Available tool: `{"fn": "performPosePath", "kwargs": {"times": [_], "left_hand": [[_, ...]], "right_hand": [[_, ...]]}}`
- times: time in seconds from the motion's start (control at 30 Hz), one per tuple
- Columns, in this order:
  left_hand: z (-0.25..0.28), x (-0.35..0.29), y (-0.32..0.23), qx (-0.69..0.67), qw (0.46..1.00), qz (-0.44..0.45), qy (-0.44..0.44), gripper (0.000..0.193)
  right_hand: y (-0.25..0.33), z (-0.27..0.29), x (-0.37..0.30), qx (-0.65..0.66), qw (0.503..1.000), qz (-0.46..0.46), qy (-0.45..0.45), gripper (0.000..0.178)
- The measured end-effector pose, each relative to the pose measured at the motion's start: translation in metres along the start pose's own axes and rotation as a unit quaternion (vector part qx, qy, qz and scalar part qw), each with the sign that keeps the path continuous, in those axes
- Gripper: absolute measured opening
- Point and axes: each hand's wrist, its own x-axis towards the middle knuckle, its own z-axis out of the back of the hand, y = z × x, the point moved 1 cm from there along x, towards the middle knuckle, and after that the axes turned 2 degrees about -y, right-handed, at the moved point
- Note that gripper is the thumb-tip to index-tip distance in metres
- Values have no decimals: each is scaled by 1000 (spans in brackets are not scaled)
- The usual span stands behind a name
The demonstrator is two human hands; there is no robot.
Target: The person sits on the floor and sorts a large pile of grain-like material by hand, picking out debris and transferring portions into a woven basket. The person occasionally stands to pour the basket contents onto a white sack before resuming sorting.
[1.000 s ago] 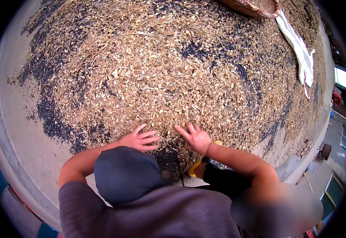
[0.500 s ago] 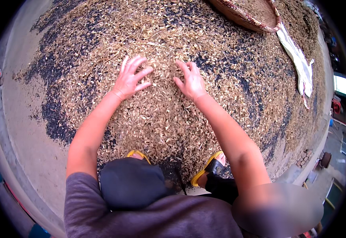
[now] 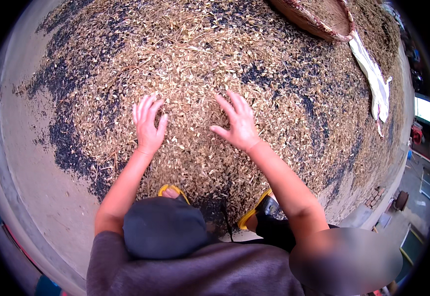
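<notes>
A wide layer of dry, pale brown husks and plant bits [image 3: 190, 153] covers the ground before me, mixed with small black seeds [image 3: 66, 140]. My left hand [image 3: 149, 123], palm down with its fingers stretched out, is over the husks left of the middle. To its right, my right hand [image 3: 237, 122] spreads its fingers and thumb over the same layer. Nothing shows in either hand. Whether the fingertips touch the husks or hover just above them I cannot tell. Loose straw stalks [image 3: 175, 47] lie beyond the hands.
A round woven basket [image 3: 309, 24] stands at the far right, with a white cloth or sack [image 3: 372, 74] beside it. My feet in yellow-edged sandals [image 3: 248, 218] are at the near edge of the husks. Bare concrete [image 3: 32, 172] borders the left; bricks [image 3: 374, 197] lie at right.
Both hands have drawn back toward me over the husks. The left has also shifted left, so the gap between them is wider.
</notes>
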Motion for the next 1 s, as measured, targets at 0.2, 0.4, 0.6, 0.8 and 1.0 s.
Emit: {"fn": "performPosePath", "kwargs": {"times": [0.2, 0.4, 0.6, 0.8, 1.0], "left_hand": [[-10, 1, 31, -27, 979, 192, -57, 52], [-32, 0, -17, -96, 982, 149, -68, 47], [-36, -3, -43, -258, 937, 223, -75, 37], [-22, 8, -61, -415, 836, 355, -50, 31], [-17, 92, -125, -418, 873, 251, 8, 27]], "right_hand": [[-47, 20, 10, 0, 974, -212, 82, 124], [25, -4, 22, 66, 990, -85, 93, 121], [84, -28, 23, 168, 984, -17, 49, 118], [88, -34, 21, 345, 938, -28, 37, 114], [54, 39, 30, 365, 926, -50, -80, 109]]}}
